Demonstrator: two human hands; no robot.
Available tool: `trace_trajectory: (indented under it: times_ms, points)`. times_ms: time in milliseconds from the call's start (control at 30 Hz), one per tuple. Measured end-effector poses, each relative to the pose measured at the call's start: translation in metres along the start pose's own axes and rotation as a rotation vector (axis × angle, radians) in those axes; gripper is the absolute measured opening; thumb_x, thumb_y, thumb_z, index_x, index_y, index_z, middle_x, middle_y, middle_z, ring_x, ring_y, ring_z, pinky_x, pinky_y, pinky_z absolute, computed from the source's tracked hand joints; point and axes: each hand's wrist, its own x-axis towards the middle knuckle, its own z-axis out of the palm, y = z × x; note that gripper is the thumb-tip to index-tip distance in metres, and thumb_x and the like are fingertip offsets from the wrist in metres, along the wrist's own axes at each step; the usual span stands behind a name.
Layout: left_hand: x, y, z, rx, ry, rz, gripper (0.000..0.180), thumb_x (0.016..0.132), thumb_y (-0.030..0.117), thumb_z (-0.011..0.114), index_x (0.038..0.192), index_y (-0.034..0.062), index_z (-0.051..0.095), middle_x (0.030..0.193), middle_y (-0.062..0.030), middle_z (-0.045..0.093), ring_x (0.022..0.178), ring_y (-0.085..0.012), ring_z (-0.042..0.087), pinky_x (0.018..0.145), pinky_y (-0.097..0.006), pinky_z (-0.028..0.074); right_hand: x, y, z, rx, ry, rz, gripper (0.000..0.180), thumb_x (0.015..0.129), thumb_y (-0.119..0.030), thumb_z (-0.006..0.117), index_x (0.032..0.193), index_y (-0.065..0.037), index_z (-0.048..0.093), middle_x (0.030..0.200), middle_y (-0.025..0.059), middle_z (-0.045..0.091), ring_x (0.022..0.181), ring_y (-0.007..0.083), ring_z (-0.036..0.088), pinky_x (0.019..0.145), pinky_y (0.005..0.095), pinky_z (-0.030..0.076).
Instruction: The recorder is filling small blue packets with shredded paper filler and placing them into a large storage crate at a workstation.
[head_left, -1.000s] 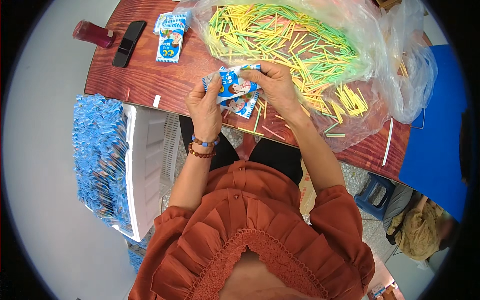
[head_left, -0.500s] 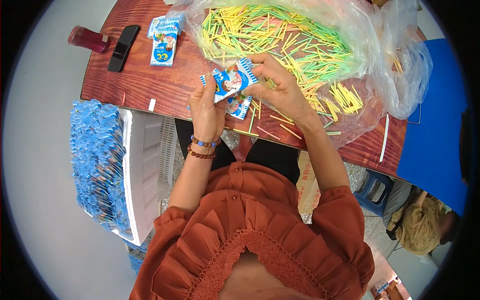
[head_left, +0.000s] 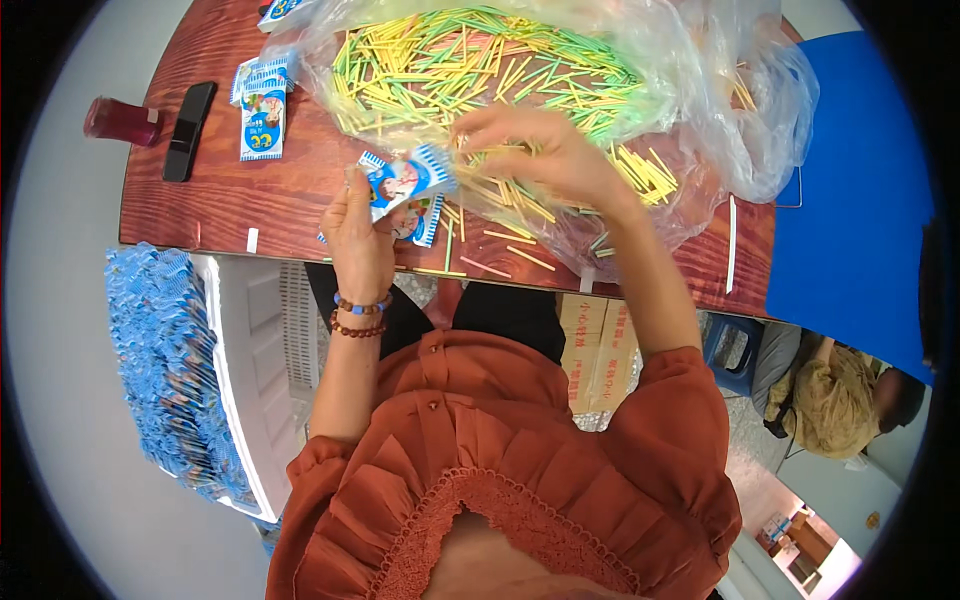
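Observation:
My left hand (head_left: 358, 225) grips a small blue-and-white packet (head_left: 408, 178) by its left end, above the table's near edge. Just below it, partly covered, lies a second similar packet (head_left: 425, 222); whether my left fingers also touch that one I cannot tell. My right hand (head_left: 550, 155) hovers palm down to the right of the packet, slightly blurred, with thumb and fingers apart and nothing visible between them. Under and beyond it spreads a heap of thin yellow, green and pink straw-like sticks (head_left: 480, 60) on a clear plastic bag (head_left: 690, 95).
More packets (head_left: 263, 120) lie at the left of the red wooden table (head_left: 220, 200), near a black phone (head_left: 189, 130) and a dark red jar (head_left: 122, 121). A white crate (head_left: 255, 340) heaped with blue packets (head_left: 170, 360) stands left. A blue stool (head_left: 730, 350) sits below right.
My right hand has let go of the packet's right end and moved right, toward the sticks. My left hand still holds the packet. The whole view has shifted.

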Motion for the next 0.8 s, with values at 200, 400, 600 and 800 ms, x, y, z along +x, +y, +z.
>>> trace_trajectory:
  times_ms: [200,400,600,800]
  points:
    - [0.005,-0.008,-0.013,-0.090,-0.052,-0.014,0.030,0.101,0.029,0.051,0.092,0.0021,0.064,0.088,-0.0062,0.068,0.073,-0.0124,0.065,0.060,-0.025,0.054,-0.002,0.031,-0.077,-0.972,-0.227,0.122,0.033,0.077,-0.004,0.059,0.109,-0.008,0.064,0.112,0.0103,0.062,0.112,0.0300,0.055,0.101,0.0411,0.042]
    - [0.002,-0.004,-0.010,-0.076,0.021,-0.030,0.028,0.100,0.027,0.052,0.094,0.0038,0.065,0.091,-0.0048,0.068,0.073,-0.0100,0.063,0.063,-0.027,0.053,-0.006,0.039,-0.068,-1.158,-0.346,0.145,0.050,0.073,-0.003,0.058,0.122,-0.010,0.053,0.113,0.0112,0.057,0.117,0.0312,0.050,0.101,0.0453,0.039]
    - [0.004,0.001,-0.020,-0.079,-0.047,0.009,0.030,0.101,0.028,0.052,0.091,0.0036,0.066,0.089,-0.0045,0.069,0.074,-0.0094,0.063,0.065,-0.026,0.053,-0.009,0.037,-0.071,-1.204,-0.411,0.164,0.060,0.070,-0.006,0.068,0.126,-0.007,0.048,0.112,0.0132,0.057,0.113,0.0331,0.051,0.100,0.0442,0.039]
    - [0.004,-0.001,-0.017,-0.079,-0.001,0.013,0.030,0.101,0.027,0.052,0.091,0.0030,0.066,0.089,-0.0048,0.069,0.074,-0.0102,0.063,0.065,-0.025,0.053,-0.008,0.042,-0.073,-1.262,-0.396,0.098,0.050,0.075,-0.004,0.062,0.123,-0.007,0.049,0.109,0.0129,0.058,0.109,0.0325,0.054,0.097,0.0446,0.040]
